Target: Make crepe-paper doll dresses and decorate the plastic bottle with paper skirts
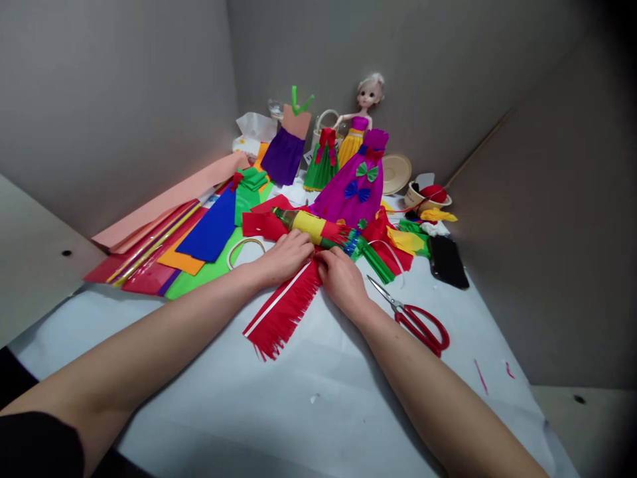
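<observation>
The left hand [283,257] has its fingers [301,242] curled against a bottle [311,227] wrapped in yellow and red paper, which lies on its side across the worktop [318,425]. The right hand [342,282] sits just beside it, with its fingers [326,260] clasping the top end of a red fringed paper strip [281,309] where it meets the bottle; how tightly, I cannot tell. The strip runs down and to the left, its lower end loose on the worktop's white cover. Just right of the right hand lie red-handled scissors [415,322], blades pointing up and left. Behind the bottle, coloured paper sheets [212,226] and a purple paper dress [355,179] crowd close, with a doll [361,109] at the back by a grey wall [124,86]. Toward the person, the white cover stretches well past the strip, under both forearms, and its right side runs up against another grey wall [542,199].
</observation>
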`<state>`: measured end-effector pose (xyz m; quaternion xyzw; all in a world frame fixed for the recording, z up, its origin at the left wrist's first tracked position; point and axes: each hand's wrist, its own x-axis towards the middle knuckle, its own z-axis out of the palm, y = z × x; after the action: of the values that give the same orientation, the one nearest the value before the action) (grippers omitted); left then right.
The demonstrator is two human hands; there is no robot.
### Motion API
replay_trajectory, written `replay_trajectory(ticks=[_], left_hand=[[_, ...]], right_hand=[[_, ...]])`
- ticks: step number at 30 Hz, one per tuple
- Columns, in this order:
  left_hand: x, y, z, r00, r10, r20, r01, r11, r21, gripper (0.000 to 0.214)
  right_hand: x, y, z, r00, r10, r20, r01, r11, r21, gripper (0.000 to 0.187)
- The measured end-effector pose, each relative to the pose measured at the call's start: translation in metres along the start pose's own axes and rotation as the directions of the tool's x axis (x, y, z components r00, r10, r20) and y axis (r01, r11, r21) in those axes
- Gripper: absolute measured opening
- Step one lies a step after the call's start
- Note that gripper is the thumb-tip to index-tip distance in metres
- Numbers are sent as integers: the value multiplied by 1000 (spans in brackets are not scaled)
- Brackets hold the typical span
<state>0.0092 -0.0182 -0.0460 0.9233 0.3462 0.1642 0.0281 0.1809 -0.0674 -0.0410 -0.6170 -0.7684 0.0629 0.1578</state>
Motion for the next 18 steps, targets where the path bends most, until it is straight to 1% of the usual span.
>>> replay_trajectory(ticks=[5, 8, 10, 12, 15, 16, 17, 18], left_hand=[[-12, 5, -8, 999, 28, 38, -30, 998, 51, 22], [-28, 11, -18, 995, 55, 87, -61, 996, 60, 19], [-40, 18, -28, 991, 52, 125, -58, 997, 46, 17], [-52, 28, -41, 985, 39, 167, -42, 999, 14, 17], [-75, 47, -71, 963, 31, 268, -6, 996, -92, 22], [-85, 53, -82, 945, 43, 325, -1, 992, -127, 24], [-97, 60, -92, 934, 70, 351, -15, 987, -159, 24], [-112, 65, -101, 939, 79, 335, -23, 986, -168, 21]], right_hand=[[-2, 0, 0, 1000, -2, -9, 2, 1000, -10, 30], [-2, -1, -1, 1000, -5, -21, 5, 1000, -18, 29], [-2, -2, -2, 1000, -4, -21, 4, 1000, -22, 29], [-2, -2, -2, 1000, 1, -18, -1, 1000, -25, 29], [-2, -2, -3, 1000, 6, -7, -7, 1000, -28, 29], [-2, -2, -3, 1000, 4, -4, -4, 1000, -26, 29], [-2, -2, -3, 1000, 0, -3, 0, 1000, -21, 29], [-2, -2, -3, 1000, -2, -5, 2, 1000, -16, 29]])
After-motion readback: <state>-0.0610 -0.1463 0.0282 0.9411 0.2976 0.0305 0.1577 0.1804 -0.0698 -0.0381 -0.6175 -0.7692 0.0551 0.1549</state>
